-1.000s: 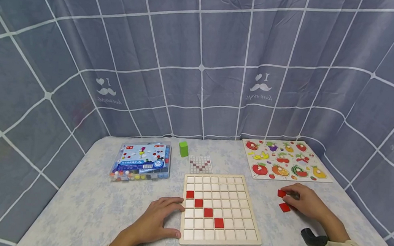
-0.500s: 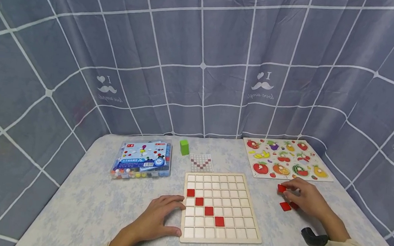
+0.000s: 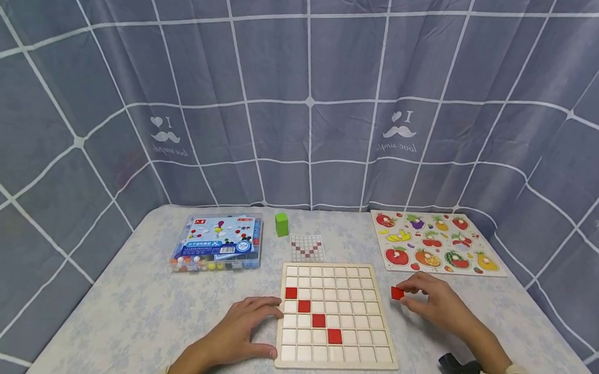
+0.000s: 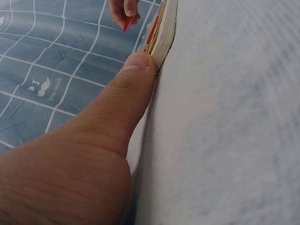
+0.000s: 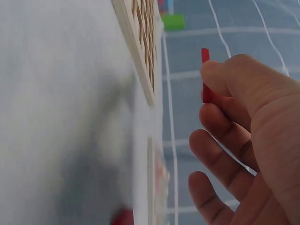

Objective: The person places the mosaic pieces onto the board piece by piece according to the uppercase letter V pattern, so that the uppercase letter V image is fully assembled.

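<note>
A square wooden grid board [image 3: 336, 360] lies on the table, with several red square tiles set in a diagonal line in its left half. My left hand [image 3: 239, 333] rests at the board's left edge, thumb and fingertips against the rim; the left wrist view shows the thumb [image 4: 136, 63] touching the board's side. Between thumb and forefinger my right hand [image 3: 437, 301] pinches a red tile [image 3: 397, 293], raised off the table to the right of the board. Edge-on, that tile [image 5: 205, 75] looks thin and flat in the right wrist view.
Behind the board lie a small printed grid card [image 3: 307, 248] and a green block [image 3: 282, 224]. A clear plastic case [image 3: 217, 242] of coloured parts stands at the left. At the back right is a fruit puzzle board [image 3: 439, 243]. A blurred red piece [image 5: 123, 216] shows on the table.
My right hand has picked up a red tile from the table and moved it left toward the board. The left hand stays at the board's edge.
</note>
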Tool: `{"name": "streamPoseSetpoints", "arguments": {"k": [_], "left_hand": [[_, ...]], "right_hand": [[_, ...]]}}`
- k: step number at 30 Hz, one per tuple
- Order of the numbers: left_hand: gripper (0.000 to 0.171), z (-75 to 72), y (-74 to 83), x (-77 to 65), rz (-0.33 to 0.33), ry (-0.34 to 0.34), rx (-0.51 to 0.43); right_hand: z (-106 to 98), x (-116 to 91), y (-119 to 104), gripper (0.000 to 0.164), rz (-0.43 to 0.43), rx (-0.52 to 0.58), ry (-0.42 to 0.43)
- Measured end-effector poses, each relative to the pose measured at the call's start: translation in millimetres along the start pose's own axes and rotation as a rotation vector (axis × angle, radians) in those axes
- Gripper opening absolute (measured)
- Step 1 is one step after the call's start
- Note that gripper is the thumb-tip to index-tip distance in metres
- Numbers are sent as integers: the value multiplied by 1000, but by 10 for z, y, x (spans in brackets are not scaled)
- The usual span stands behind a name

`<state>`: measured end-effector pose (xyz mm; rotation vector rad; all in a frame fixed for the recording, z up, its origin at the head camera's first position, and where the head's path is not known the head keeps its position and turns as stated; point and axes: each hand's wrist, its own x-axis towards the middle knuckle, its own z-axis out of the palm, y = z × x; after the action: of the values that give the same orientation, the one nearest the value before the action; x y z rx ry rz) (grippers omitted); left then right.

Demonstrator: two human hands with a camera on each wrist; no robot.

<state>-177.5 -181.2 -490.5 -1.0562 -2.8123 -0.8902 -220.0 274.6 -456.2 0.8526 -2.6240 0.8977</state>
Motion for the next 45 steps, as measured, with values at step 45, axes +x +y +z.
{"name": "streamPoseSetpoints", "arguments": {"k": [45], "left_hand": [[60, 21, -12, -2, -32, -8, -17]], "right_hand": [[712, 187, -523, 19, -4, 158, -262]]}}
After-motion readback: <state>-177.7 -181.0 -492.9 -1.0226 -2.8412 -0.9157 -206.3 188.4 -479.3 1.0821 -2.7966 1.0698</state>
